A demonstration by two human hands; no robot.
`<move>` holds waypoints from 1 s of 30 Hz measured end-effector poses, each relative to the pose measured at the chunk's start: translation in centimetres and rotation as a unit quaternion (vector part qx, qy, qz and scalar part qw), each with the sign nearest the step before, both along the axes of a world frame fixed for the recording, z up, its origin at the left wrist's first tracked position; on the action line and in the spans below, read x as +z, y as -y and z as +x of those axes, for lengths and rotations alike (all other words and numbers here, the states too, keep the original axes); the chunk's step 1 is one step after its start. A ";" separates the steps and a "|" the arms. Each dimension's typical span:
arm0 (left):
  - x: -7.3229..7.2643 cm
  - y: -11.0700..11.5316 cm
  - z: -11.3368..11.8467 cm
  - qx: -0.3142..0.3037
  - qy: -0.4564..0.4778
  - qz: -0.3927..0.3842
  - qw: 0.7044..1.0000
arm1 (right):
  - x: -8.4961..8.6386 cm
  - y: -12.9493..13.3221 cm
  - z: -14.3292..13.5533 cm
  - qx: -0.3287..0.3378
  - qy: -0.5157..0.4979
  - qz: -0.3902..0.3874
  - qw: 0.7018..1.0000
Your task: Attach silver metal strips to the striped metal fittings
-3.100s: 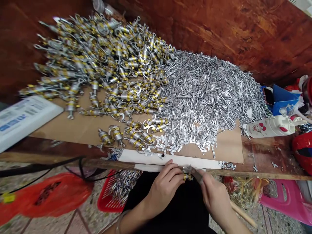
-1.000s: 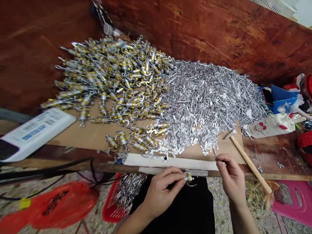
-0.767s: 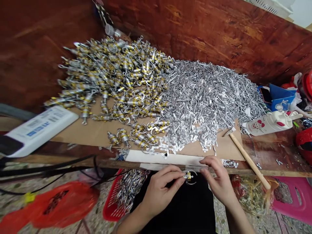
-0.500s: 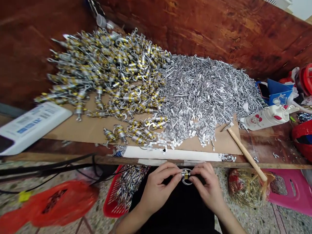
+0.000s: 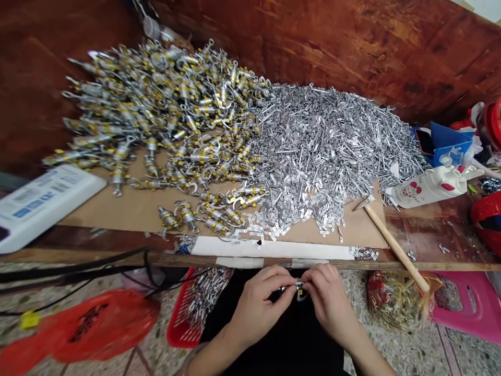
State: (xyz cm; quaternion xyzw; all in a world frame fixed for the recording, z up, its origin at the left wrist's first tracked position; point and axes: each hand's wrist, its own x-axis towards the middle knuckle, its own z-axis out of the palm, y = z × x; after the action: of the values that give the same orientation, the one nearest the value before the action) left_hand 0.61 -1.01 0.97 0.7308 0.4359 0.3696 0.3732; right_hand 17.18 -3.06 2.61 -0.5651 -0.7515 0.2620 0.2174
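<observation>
The left hand is pinching a metal fitting between thumb and fingers, nearly closed around one side of it; the right hand is meeting it from the other side, thumb and fingertips drawn together and closing on the fitting too; the fitting itself is sitting between the two sets of fingertips, just off the front edge of the bench and over the dark-clad lap, showing a bit of yellow while the fingers are hiding most of the rest; doing this well probably means letting the left hand be the steady clamp while the right is making only small, fingertip movements, keeping the parts lined up and staying close above the lap so that a slipping piece is not falling far; and now for the count: two hands are sharing one fitting; one hammer is lying slantwise, handle overhanging the edge; one white bottle is leaning beside the silver heap, whose pieces are running far past counting; the yellow-and-silver heap is likewise defying a tally, though two assemblies are sitting side by side near the front; down below, one red basket and one pink stool are showing.
</observation>
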 end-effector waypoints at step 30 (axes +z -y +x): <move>-2.9 -0.9 -0.8 -0.014 -0.213 0.216 0.953 | -1.3 -12.6 2.2 0.157 0.196 0.097 0.963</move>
State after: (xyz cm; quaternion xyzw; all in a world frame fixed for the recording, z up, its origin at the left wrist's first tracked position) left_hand -0.18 -0.15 -1.97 0.8619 0.4045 0.2855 0.1099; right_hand 19.40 9.55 1.35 -0.4562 -0.8807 0.1028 0.0753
